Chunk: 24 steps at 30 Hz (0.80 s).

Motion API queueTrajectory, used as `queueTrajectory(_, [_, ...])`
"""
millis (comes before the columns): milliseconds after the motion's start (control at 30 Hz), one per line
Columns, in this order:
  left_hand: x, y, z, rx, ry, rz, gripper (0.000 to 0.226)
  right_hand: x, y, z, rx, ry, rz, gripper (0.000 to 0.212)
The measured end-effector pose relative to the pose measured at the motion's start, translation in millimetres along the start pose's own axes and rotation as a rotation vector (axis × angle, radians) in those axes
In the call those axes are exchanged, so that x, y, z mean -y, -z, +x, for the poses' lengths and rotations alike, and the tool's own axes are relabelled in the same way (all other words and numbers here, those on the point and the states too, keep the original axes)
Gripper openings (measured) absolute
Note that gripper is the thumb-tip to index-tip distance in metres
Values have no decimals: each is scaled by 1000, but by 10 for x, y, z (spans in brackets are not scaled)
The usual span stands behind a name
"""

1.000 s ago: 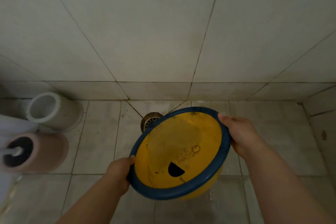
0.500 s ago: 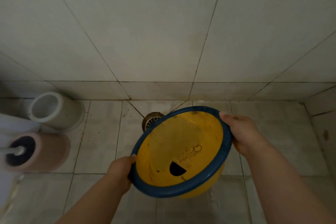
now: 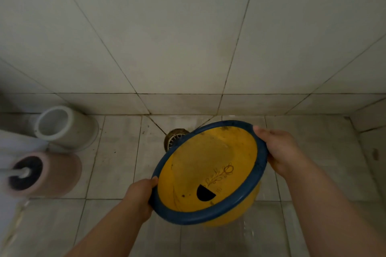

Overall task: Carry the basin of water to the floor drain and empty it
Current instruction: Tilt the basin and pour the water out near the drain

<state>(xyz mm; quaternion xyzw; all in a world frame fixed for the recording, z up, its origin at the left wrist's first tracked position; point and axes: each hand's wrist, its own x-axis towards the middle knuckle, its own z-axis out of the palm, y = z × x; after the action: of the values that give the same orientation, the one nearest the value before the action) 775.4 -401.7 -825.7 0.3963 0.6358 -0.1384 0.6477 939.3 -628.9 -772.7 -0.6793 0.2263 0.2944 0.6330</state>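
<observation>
A yellow basin (image 3: pixel 206 165) with a dark blue rim is held above the tiled floor, tipped steeply away from me toward the wall. Its inside shows a flower print and a black half-round mark; no pooled water is visible in it. My left hand (image 3: pixel 139 196) grips the near left rim. My right hand (image 3: pixel 279 149) grips the far right rim. The round floor drain (image 3: pixel 174 139) sits at the foot of the wall, just beyond the basin's far left edge and partly hidden by it. The floor tiles under the basin look wet.
A white cylindrical holder (image 3: pixel 62 126) stands at the left by the wall. In front of it is a pink holder (image 3: pixel 48 173) with a toilet brush (image 3: pixel 20 173) in it. A tiled wall (image 3: pixel 188 37) rises straight ahead, and a raised tiled ledge (image 3: pixel 371 131) borders the right.
The basin and both hands stay in nearly the same place; the basin's tilt looks slightly steeper and the view has shifted a little.
</observation>
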Motion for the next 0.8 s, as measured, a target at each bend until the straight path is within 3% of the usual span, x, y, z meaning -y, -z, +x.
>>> queueTrajectory(800, [33, 17, 14, 6, 3, -5, 40, -14, 13, -21, 10, 18, -26, 15])
